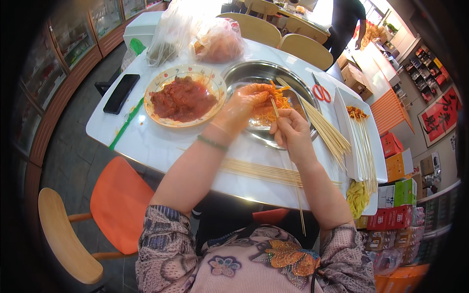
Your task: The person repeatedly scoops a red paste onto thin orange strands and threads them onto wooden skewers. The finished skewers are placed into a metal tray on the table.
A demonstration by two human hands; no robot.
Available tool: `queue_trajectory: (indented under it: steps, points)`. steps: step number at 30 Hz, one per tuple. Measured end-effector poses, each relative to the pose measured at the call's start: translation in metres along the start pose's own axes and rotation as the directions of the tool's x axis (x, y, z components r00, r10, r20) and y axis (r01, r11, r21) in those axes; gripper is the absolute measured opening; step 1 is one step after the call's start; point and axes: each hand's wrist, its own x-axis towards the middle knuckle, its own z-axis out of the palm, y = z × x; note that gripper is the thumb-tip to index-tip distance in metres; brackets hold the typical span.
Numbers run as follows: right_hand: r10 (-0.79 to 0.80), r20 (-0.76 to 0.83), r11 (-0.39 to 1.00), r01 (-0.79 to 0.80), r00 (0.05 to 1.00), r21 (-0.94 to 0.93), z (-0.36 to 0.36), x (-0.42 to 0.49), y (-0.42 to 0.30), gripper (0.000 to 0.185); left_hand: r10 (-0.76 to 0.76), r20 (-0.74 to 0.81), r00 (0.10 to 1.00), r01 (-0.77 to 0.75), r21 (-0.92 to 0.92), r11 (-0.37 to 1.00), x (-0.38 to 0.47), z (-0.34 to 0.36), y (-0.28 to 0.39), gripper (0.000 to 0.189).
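My left hand (253,102), in a clear glove, pinches orange food strips (279,89) at the upper end of thin wooden skewers. Lower down, my right hand (292,128) grips the same skewers (297,194), whose other ends point towards me. Beneath both hands, a metal tray (297,100) with more orange strips sits in a round steel basin (234,69). A plate (150,106) of red, saucy meat pieces (179,99) stands left of it. Bare skewers (322,128) lean over the basin's right side, and another row (263,172) lies near the table's front edge.
A white tray (379,161) at right holds loaded skewers (361,135). Red-handled scissors (321,92), a black phone (121,94), a green strip (126,124), a yellow cloth (356,201) and plastic bags (220,40) lie around. An orange chair (119,205) stands left; a person (346,25) stands beyond the table.
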Motion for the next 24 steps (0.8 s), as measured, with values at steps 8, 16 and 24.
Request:
queue_trajectory:
  steps: [8, 16, 24]
  points:
    - [0.040, -0.051, 0.998, -0.037, 0.998, 0.055, 0.006, 0.003, 0.001, 0.015, 0.093, -0.022, 0.995, -0.088, 0.160, 0.983, -0.006, 0.005, 0.001, 0.026]
    - [0.109, -0.078, 0.989, -0.101, 0.991, 0.108, 0.008, 0.000, 0.001, 0.018, 0.308, 0.009, 0.951, -0.281, 0.433, 0.856, -0.001, 0.007, -0.007, 0.028]
    - [0.167, 0.010, 0.965, -0.166, 0.986, 0.203, -0.002, 0.008, 0.009, 0.019, 0.479, 0.167, 0.862, -0.442, 0.712, 0.546, 0.003, -0.003, -0.017, 0.026]
